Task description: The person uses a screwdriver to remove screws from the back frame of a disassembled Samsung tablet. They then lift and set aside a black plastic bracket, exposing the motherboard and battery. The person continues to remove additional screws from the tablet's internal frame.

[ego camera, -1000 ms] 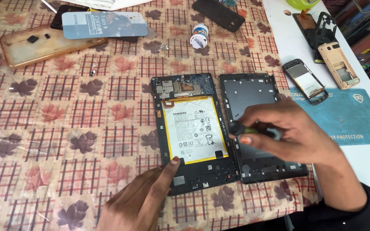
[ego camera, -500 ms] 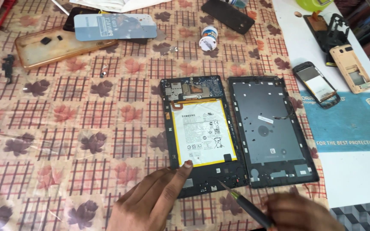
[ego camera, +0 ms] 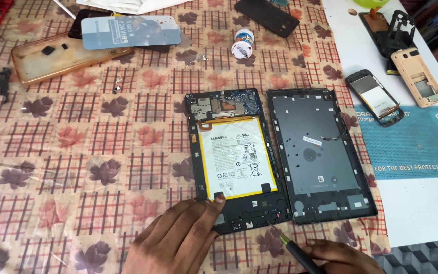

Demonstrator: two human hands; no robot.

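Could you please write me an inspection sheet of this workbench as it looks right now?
Surface: checked tablecloth with leaf print; white table edge at right, carrying a blue mat.
Job's things: opened tablet, white battery and circuit board exposed; its dark back cover lies beside it, inner side up.
Clutter: clear phone case, small round pot, black slab, dismantled phones at right, loose small parts.
Hands: left hand presses a fingertip on the tablet's lower edge; right hand holds a screwdriver, tip at the tablet's bottom end.
Cables: orange flex strip above the battery; thin lead inside the back cover.
Surroundings: patterned floor at bottom right.
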